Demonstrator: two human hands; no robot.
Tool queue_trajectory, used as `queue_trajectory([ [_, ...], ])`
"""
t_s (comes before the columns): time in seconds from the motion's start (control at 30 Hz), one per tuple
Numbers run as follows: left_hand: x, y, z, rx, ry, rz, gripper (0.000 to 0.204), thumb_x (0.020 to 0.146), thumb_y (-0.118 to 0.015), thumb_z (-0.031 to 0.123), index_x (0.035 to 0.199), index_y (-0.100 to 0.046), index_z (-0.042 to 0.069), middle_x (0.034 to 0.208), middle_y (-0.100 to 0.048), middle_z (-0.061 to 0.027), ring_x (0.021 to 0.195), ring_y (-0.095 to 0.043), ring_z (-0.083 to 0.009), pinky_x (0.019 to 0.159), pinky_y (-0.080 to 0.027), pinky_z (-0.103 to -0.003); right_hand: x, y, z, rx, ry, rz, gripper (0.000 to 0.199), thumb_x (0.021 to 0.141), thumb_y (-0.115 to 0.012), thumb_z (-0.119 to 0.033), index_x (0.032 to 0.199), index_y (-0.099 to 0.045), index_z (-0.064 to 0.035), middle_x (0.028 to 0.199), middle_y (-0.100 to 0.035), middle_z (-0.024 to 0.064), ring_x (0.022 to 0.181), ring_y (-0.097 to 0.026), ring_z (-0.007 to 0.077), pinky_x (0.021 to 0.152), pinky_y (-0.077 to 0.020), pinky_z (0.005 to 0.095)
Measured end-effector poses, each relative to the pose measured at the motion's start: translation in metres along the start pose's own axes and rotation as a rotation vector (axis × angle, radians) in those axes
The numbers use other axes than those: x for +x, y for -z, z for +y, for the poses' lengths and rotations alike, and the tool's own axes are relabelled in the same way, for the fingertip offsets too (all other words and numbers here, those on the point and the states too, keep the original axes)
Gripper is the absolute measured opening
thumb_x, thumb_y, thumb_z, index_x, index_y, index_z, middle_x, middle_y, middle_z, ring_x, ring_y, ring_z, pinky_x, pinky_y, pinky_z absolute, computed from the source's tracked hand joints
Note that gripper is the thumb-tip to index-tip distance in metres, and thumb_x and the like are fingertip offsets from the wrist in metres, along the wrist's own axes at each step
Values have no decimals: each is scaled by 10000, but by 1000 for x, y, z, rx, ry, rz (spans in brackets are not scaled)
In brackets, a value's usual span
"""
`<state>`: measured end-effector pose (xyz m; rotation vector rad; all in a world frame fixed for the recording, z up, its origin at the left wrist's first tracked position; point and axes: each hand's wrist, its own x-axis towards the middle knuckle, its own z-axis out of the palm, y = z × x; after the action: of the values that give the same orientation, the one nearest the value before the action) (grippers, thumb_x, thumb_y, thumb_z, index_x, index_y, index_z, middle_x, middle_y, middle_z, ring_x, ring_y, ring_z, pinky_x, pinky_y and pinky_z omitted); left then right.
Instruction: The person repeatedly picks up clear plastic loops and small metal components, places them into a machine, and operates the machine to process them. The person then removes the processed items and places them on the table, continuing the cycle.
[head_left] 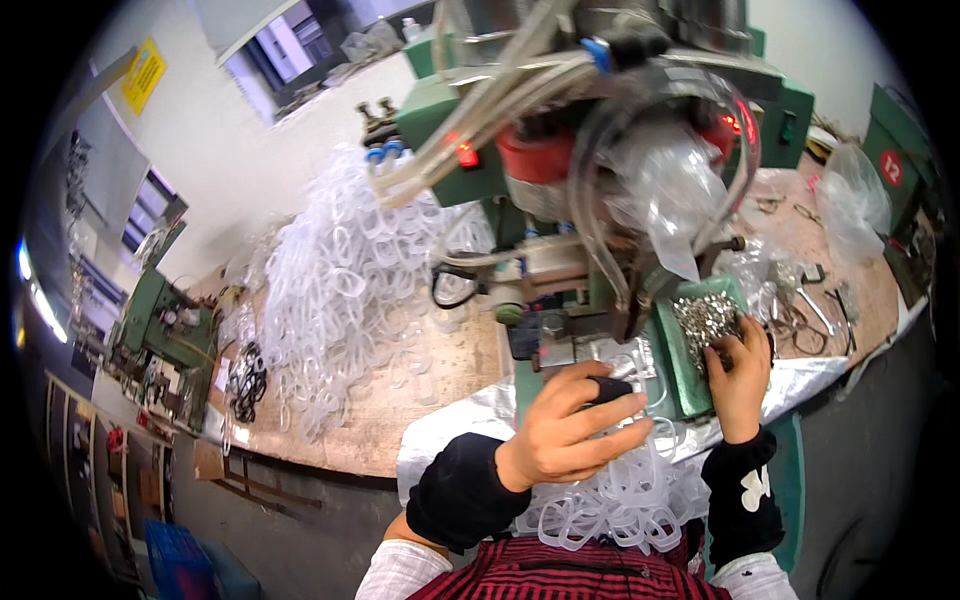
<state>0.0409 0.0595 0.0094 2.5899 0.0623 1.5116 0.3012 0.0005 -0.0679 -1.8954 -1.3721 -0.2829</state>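
My left hand (578, 428) is held over the front of the green press, palm down, its fingers stretched out and a little apart. A black cover wraps one finger. Clear plastic frames (655, 525) lie piled on my lap just below it, and one clear loop shows near its fingertips; I see no firm grip on it. My right hand (742, 375) reaches into a green tray (690, 395) of small shiny metal parts (708, 318). Its thumb and fingers are curled together at the parts; what they pinch is too small to make out.
The press (545, 190) with hoses and red lights stands ahead. A large heap of clear plastic frames (345, 290) covers the table at left, with black loops (247, 383) beside it. A wrench (815, 310) and plastic bags (855, 205) lie at right. Another green machine (165, 345) stands far left.
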Motion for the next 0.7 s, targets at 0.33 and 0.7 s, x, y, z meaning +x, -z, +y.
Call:
queue_trajectory([
  [0.33, -46, 47, 46, 520, 282, 142, 338, 796, -680, 61, 1132, -689, 89, 1202, -664, -141, 935, -636, -306, 1040, -449, -518, -4, 9, 4, 483, -254, 86, 100, 922, -629, -52, 983, -681, 8, 991, -681, 94, 944, -634, 227, 876, -485, 324],
  [0.7, -142, 152, -83, 1316, 750, -335, 271, 749, -633, -51, 984, -698, 67, 1519, -421, -187, 1265, -472, -401, 1188, -154, -584, 24, -21, -18, 966, -442, 98, 141, 921, -654, -44, 1057, -667, -9, 977, -654, 6, 903, -586, 90, 817, -453, 234],
])
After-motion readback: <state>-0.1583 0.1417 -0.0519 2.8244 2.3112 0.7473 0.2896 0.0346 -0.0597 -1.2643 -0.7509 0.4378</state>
